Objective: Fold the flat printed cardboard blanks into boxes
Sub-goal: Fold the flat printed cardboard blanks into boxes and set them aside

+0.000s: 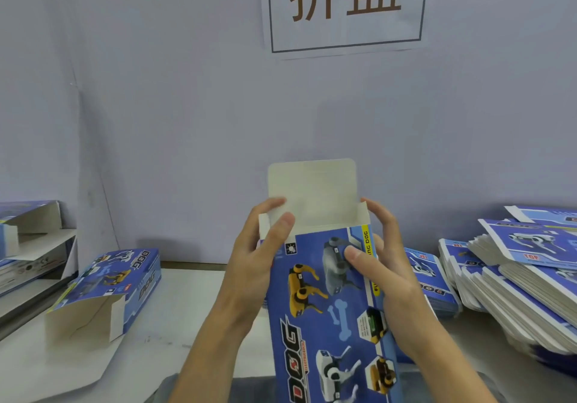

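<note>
Between both hands, above the counter (193, 309), the half-formed box (324, 302) stands long-axis upright, its white top flap (312, 184) still open just beyond the fingertips — equally near either hand. Left hand (259, 252) grips the left wall; right hand (384, 265) grips the right, thumb on the print. Readable: "DOG", "TOP" on the flat blanks (524, 277), and "折盒" on the wall sign (345, 5).

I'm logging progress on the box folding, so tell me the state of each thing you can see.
Held box: opened up, top flap up, end open.
Left hand: gripping the box's left side.
Right hand: gripping its right side.
Box on table: folded, on its side, near end open.
Blank stacks: flat, unfolded.
</note>
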`<move>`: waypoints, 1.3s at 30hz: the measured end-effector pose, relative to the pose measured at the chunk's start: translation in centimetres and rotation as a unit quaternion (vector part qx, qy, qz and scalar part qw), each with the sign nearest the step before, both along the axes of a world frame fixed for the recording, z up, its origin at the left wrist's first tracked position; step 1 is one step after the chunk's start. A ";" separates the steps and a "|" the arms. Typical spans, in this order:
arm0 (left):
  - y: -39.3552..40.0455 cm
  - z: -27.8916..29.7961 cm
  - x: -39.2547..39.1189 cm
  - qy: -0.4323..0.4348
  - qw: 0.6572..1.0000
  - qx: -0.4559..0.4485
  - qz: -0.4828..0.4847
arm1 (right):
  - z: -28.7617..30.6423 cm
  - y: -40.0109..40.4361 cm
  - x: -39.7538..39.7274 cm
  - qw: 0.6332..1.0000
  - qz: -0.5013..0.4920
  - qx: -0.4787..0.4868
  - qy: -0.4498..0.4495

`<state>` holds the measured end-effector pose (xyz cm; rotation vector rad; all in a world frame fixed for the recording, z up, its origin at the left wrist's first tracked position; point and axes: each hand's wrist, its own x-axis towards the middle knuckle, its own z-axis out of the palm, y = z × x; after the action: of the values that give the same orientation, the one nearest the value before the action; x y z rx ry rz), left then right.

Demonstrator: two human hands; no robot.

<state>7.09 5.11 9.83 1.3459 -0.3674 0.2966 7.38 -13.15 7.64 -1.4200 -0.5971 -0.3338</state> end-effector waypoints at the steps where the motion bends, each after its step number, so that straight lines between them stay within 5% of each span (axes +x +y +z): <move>1: 0.2 0.0 0.0 0.012 1.000 -0.006 -0.009 | -0.1 0.1 0.0 1.000 0.008 -0.003 0.003; 12: -0.4 -0.6 0.4 0.046 0.999 0.002 0.025 | -0.1 0.3 -0.1 0.999 0.030 0.014 0.037; 21: -0.5 -0.4 -0.5 0.059 0.995 0.076 -0.022 | 0.9 0.7 -0.2 0.991 -0.101 0.004 0.082; 28: -0.4 0.6 -0.6 0.089 0.989 0.116 -0.038 | 1.4 0.7 -1.0 0.993 -0.080 -0.007 0.089; 39: -2.0 0.3 -0.6 0.066 0.996 -0.052 0.028 | 1.2 -0.2 0.1 0.988 0.012 0.078 0.130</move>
<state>6.45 3.14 10.13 1.2679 -0.1999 0.2684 7.53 -13.39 8.85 -1.2781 -0.3666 -0.1686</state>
